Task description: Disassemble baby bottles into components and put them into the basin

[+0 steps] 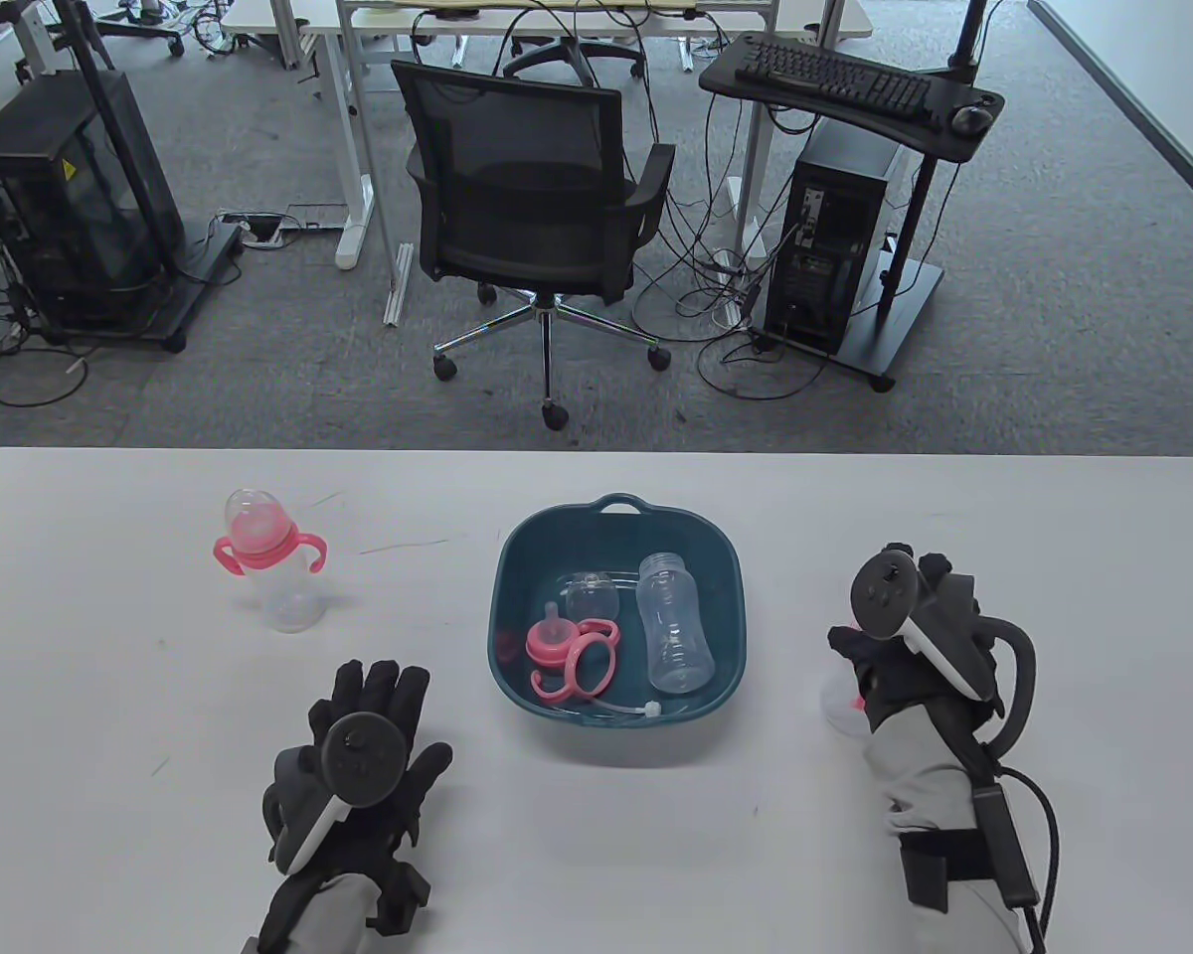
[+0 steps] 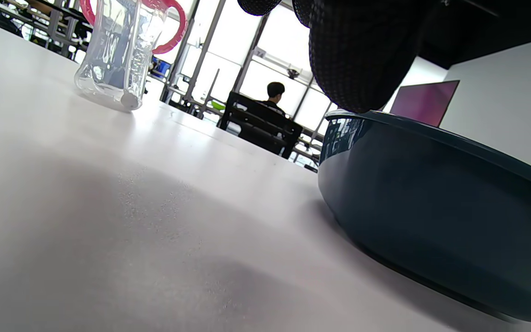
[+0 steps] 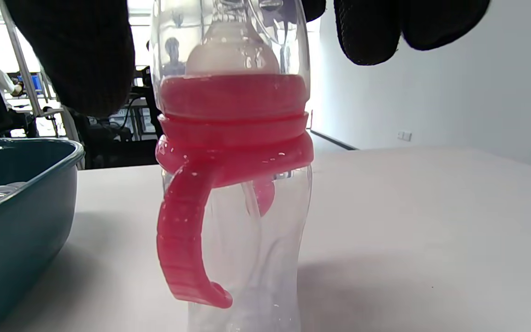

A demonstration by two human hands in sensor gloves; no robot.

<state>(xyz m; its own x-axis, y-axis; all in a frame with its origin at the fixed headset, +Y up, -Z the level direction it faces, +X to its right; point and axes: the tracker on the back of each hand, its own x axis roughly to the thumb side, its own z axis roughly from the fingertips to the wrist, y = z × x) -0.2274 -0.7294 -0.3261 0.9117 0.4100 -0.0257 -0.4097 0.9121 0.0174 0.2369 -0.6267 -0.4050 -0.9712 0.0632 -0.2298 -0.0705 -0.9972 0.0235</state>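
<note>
Basin [image 1: 517,586], dark teal, sits mid-tabletop [image 1: 89,696]. Inside it: a clear bottle body [image 1: 672,624] lying on its side at right, a pink handled collar [image 1: 569,658] at near left, a clear cap [image 1: 591,598] just beyond the collar, and a thin straw [image 1: 628,708] along the near wall.

Far left of the tabletop: one assembled bottle [image 1: 270,561] upright, pink collar and handles on, clear cap on. In the left wrist view it stands well apart from the basin.

Left hand [image 1: 363,760] lies flat on the tabletop, near left of the basin, fingers straight and spread, holding nothing.

Right hand [image 1: 900,656] is right of the basin, over a second assembled bottle [image 3: 233,184]. This one is upright on the tabletop; pink collar, handles and clear cap are all in place. Gloved fingers [image 3: 81,55] hang on both sides of the cap. Cannot tell whether they grip the cap or only hover round it. From the table view the bottle is mostly hidden under the hand.
</note>
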